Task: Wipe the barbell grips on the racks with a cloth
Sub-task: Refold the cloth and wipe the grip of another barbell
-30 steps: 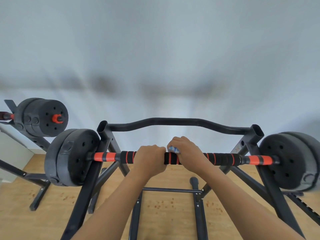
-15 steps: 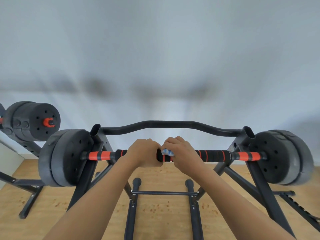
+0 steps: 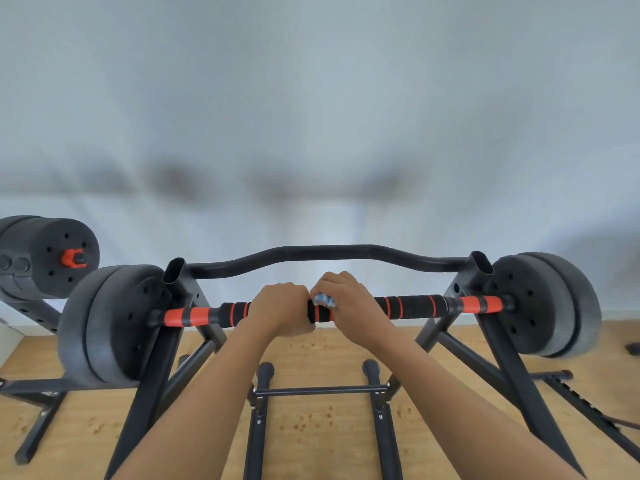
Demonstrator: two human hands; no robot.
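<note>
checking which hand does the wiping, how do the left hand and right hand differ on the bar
The left hand grips the barbell grip bare, while the right hand holds a blue-and-white cloth against it. The left hand sits left of the bar's middle, the right hand just right of it. Both curl over the same grip, close together.

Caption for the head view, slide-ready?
Left hand grips the racked barbell mid-bar; right hand holds a blue-white cloth on the foam grip.

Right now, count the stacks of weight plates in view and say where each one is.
3. A left stack and a right stack on the ends of the near bar, and a far-left stack on a second bar, whose other end is out of view.
</note>
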